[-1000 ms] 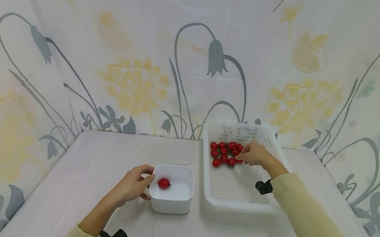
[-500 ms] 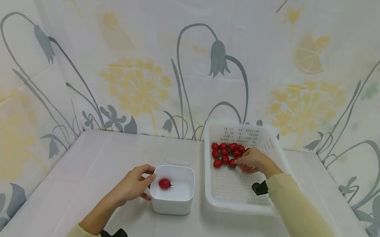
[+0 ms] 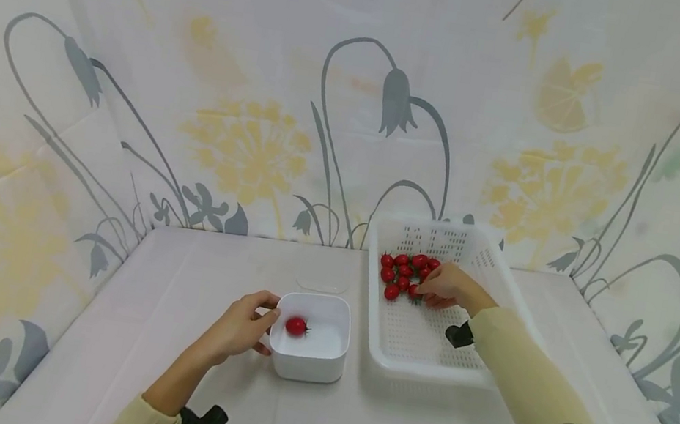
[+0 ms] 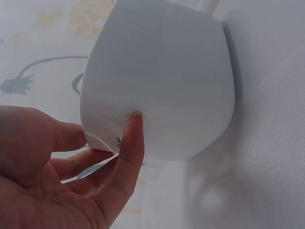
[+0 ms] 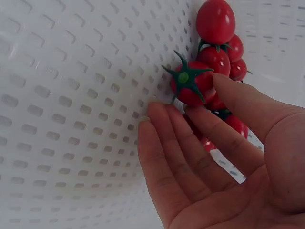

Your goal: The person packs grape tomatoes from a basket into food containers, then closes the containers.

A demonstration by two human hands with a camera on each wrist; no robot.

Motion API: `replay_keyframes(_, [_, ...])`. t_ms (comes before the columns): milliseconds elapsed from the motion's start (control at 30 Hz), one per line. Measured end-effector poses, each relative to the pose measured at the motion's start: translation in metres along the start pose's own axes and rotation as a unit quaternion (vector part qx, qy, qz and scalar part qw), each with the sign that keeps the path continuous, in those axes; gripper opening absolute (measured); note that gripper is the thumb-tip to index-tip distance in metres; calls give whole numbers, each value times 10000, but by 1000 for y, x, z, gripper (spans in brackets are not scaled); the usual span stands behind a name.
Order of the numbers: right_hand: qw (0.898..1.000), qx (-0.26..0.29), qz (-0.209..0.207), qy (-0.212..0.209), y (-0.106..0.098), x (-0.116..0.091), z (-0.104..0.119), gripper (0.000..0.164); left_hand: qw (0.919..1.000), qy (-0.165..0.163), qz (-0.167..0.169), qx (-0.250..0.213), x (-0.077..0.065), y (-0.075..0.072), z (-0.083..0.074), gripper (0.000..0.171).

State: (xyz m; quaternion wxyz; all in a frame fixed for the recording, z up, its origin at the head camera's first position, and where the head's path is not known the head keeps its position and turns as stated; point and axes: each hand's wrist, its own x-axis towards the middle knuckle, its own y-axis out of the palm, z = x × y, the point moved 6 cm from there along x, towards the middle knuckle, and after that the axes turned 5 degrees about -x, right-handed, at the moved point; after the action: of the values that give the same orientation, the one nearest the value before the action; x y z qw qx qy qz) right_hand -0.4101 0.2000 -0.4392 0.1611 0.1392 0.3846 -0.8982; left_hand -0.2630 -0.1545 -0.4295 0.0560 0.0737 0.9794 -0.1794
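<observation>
My left hand (image 3: 242, 326) holds the left side of a small white square box (image 3: 307, 368); in the left wrist view its thumb meets the box's edge and a fingertip presses the smooth outer wall (image 4: 167, 86). One red cherry tomato (image 3: 296, 326) lies inside that box. Over the white basket (image 3: 379, 344), my right hand (image 3: 450, 286) reaches in. Its thumb and index finger pinch a cherry tomato (image 5: 198, 86) with a green star-shaped stem top, while the other fingertips lie close to the perforated basket surface. Several more tomatoes (image 5: 216, 21) cluster beside it.
A clear rounded object (image 3: 320, 287), perhaps a lid, lies just behind the box. The white table (image 3: 225, 261) ends at a flower-printed cloth backdrop (image 3: 267, 82). The basket's raised rim stands between the box and the tomatoes.
My right hand has drawn slightly towards me and down, from the rear tomatoes onto one at the cluster's front edge. The left hand stays at the box. The head view has shifted a little.
</observation>
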Motion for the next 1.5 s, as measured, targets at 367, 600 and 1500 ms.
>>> replay_keyframes(367, [9998, -158, 48, -127, 6, 8, 3, 19, 10000, 31, 14, 70, -3, 1, -2, 29])
replay_keyframes(600, [9991, -167, 305, -226, 3, 1, 7, 17, 10000, 32, 12, 86, -2, 1, -4, 29])
replay_keyframes(1500, [9864, 1030, 821, -982, -35, -43, 9, 31, 10000, 49, -29, -3, -4, 2, -5, 28])
